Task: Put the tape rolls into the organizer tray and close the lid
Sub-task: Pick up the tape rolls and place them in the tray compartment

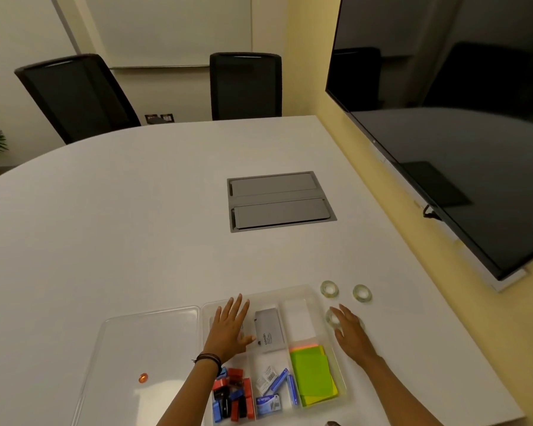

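A person's right hand point(350, 329) rests spread over one tape roll point(333, 319) beside the open organizer tray point(319, 298), not yet gripping; left hand point(228, 325) lies flat inside. Two rolls point(329, 288) wait on the table point(136, 226); lid point(142, 348) open

White table point(136, 210) carries tray point(317, 298), lid point(142, 333), tape rolls point(329, 288).

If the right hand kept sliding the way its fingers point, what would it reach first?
The right hand already covers one tape roll; beyond it, likely the nearer of two loose rolls, though depth is uncertain.
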